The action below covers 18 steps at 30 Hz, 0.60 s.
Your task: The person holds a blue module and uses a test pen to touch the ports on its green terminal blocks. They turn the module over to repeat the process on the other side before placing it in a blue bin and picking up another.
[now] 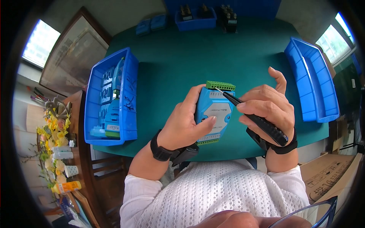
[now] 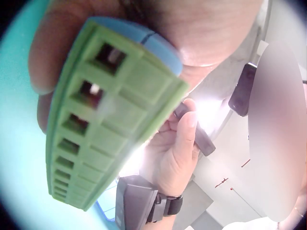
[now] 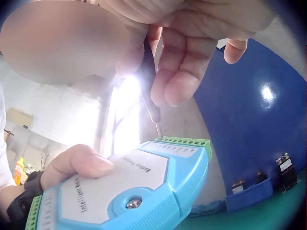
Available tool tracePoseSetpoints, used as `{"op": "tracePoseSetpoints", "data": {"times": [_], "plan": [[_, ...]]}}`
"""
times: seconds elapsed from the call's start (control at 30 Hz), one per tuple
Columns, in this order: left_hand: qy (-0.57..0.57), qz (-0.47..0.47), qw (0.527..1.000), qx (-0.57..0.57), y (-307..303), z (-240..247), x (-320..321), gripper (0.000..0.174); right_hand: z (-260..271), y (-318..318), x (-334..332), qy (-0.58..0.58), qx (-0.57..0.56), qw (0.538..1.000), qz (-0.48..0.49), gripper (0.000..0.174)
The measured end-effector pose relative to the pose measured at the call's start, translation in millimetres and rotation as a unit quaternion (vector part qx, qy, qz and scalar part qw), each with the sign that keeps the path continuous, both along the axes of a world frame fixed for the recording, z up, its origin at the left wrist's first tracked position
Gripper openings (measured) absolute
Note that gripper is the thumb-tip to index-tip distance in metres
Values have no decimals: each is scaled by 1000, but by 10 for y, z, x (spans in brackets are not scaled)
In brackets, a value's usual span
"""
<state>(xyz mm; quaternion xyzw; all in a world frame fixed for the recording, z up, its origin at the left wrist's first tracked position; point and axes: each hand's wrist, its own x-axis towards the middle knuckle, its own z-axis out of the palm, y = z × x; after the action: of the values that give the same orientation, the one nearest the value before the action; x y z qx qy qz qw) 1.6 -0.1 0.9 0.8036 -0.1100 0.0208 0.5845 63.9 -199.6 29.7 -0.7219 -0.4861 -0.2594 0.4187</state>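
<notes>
My left hand point(image 1: 186, 123) grips a light blue module point(image 1: 203, 110) by its left side, thumb over the pale labelled face. A green screw terminal block point(image 1: 224, 86) sits along the module's far edge, and a second green strip point(image 1: 209, 142) lines its near edge. In my right hand point(image 1: 268, 102) is a thin screwdriver point(image 1: 266, 127) with a black handle, pinched between thumb and fingers. Its metal tip is right at one end of the far terminal block, as the right wrist view shows. Large in the left wrist view is a green terminal block point(image 2: 105, 129) with a row of square openings.
To the left stands a blue bin point(image 1: 131, 98) with several blue modules inside. Another blue bin point(image 1: 300, 81) is at the right edge of the green table point(image 1: 171, 64). Along the back are a small blue tray point(image 1: 195, 25), black parts point(image 1: 229, 21) and blue cases point(image 1: 152, 24).
</notes>
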Motion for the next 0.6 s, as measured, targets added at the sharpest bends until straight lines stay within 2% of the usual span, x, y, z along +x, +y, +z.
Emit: {"op": "tracePoseSetpoints", "data": {"times": [0.3,0.6], "plan": [[-7,-6,1000,-2,10,-20,-1,59,-2,-3,-34,-54,-34,998,-28,22],[-22,-1,1000,-3,11,-29,-4,60,59,-25,-87,-34,-11,999,-18,21]]}}
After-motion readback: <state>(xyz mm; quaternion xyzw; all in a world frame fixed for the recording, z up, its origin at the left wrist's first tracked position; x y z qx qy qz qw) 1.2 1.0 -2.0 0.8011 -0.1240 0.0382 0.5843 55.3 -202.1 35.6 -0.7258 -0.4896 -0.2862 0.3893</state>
